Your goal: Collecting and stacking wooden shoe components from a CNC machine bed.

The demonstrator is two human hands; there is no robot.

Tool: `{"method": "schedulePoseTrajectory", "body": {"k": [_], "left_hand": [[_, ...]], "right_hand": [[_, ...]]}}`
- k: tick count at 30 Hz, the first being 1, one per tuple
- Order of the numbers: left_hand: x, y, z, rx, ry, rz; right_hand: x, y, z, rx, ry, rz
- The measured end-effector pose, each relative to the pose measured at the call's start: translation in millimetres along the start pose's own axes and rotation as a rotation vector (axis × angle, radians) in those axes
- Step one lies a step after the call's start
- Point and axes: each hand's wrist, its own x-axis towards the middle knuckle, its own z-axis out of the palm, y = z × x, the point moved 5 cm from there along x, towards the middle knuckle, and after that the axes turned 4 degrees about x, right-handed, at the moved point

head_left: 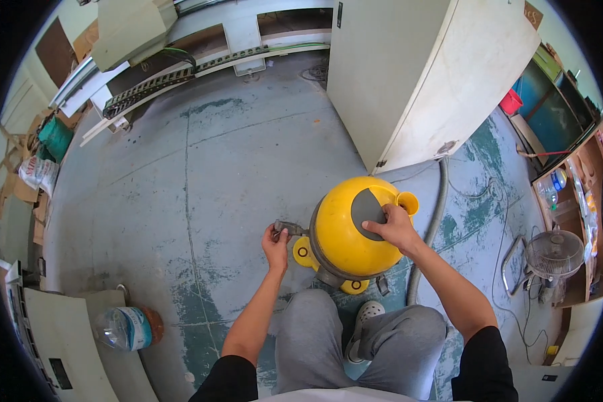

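Note:
In front of my knees stands a yellow, round canister vacuum cleaner (338, 231) with a dark grey rim and yellow caster feet. My left hand (275, 246) is closed on a dark grey latch (290, 228) that sticks out from its left side. My right hand (393, 230) grips the top of the yellow lid, thumb over the dark grey panel (366, 213); its other fingers are partly hidden. Beside that hand a yellow tube opening (407, 202) points up. A second latch (382, 285) hangs down at the near right edge.
A grey ribbed hose (435, 224) lies right of the vacuum, near a tall white cabinet (415, 87). Further right stand a fan (554, 254) and cables. At left, a large plastic bottle (130, 328) sits by a beige machine panel (67, 335). A machine rail (208, 63) runs along the back.

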Motion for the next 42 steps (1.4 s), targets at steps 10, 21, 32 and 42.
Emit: {"method": "schedulePoseTrajectory", "body": {"k": [10, 21, 32, 42], "left_hand": [[-30.9, 55.4, 48.8, 0.596, -0.297, 0.562], [-24.1, 47.6, 57.0, 0.818, -0.430, 0.674], [-14.0, 13.1, 39.3, 0.975, -0.626, 0.665], [-15.0, -16.2, 41.3, 0.906, -0.751, 0.352]], "right_hand": [[1.1, -11.3, -6.0, -0.220, -0.075, 0.021], [-66.3, 97.8, -43.3, 0.033, 0.420, -0.132], [-121.7, 286.7, 61.1, 0.734, -0.142, 0.630], [-121.1, 269.8, 52.0, 0.356, -0.198, 0.639]]}}
